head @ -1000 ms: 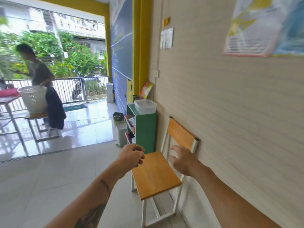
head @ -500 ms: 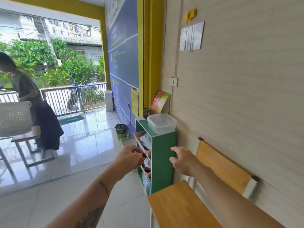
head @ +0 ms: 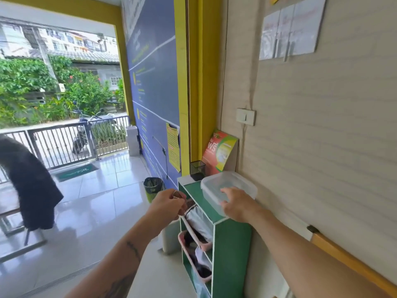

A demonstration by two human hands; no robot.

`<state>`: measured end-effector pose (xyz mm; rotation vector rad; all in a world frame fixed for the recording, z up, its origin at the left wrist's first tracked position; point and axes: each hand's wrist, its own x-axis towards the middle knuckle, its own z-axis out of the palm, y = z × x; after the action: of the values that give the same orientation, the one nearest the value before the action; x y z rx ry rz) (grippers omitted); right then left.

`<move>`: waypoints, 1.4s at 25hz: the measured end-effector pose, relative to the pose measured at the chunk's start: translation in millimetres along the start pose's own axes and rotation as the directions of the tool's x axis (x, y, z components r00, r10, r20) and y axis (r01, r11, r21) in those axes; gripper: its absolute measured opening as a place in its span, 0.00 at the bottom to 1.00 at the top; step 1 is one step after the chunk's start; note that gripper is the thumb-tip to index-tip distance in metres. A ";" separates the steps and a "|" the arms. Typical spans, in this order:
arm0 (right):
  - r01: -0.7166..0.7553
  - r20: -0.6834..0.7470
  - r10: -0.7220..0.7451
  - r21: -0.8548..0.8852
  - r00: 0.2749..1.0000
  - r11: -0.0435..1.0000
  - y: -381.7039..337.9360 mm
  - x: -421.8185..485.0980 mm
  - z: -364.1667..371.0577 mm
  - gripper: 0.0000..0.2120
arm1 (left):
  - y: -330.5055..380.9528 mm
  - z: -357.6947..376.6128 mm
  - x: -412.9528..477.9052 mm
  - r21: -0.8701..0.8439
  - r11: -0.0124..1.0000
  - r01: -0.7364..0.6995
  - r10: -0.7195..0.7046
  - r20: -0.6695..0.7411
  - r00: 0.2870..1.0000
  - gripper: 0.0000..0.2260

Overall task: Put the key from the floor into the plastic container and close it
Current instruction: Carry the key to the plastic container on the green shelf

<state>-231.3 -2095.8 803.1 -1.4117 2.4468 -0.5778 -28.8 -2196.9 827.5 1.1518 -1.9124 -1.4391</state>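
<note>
A clear plastic container (head: 217, 186) with its lid on stands on top of a green shelf unit (head: 232, 241) against the wall. My right hand (head: 236, 204) rests on the near end of the container's lid, fingers spread over it. My left hand (head: 166, 204) hovers just left of the shelf, fingers curled around the key (head: 176, 194); only a metal ring and a small part show above the fingers.
The shelf holds pink baskets (head: 194, 239) with cloth. A small black mesh box (head: 197, 168) and a red-green carton (head: 219, 154) stand behind the container. A black bin (head: 153, 189) sits on the tiled floor. A dark garment (head: 30, 190) hangs at left. A wooden chair back (head: 352, 263) shows at lower right.
I have come closer to the green shelf. My right hand has reached forward and landed on the container's lid. My left hand still holds the key, now beside the shelf top.
</note>
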 end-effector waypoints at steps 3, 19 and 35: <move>-0.018 0.011 0.019 -0.048 1.000 0.999 -4.9 53.7 5.8 0.28 | -3.2 -3.8 61.6 -0.003 1.000 0.012 -0.011 0.056 0.998 0.08; -0.437 -0.064 0.433 -0.113 0.899 0.892 -20.9 209.6 72.2 0.28 | -62.1 -1.0 324.0 0.195 0.976 -0.096 -0.010 0.482 0.876 0.09; -0.434 -0.091 0.426 -0.279 0.900 0.857 -4.1 292.4 113.6 0.27 | -107.7 69.0 437.5 0.371 0.909 -0.192 -0.076 0.600 0.797 0.16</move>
<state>-326.4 -2375.3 697.2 -0.8840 2.8324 -0.1338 -278.3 -2538.1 657.0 0.8264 -2.7888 -1.5293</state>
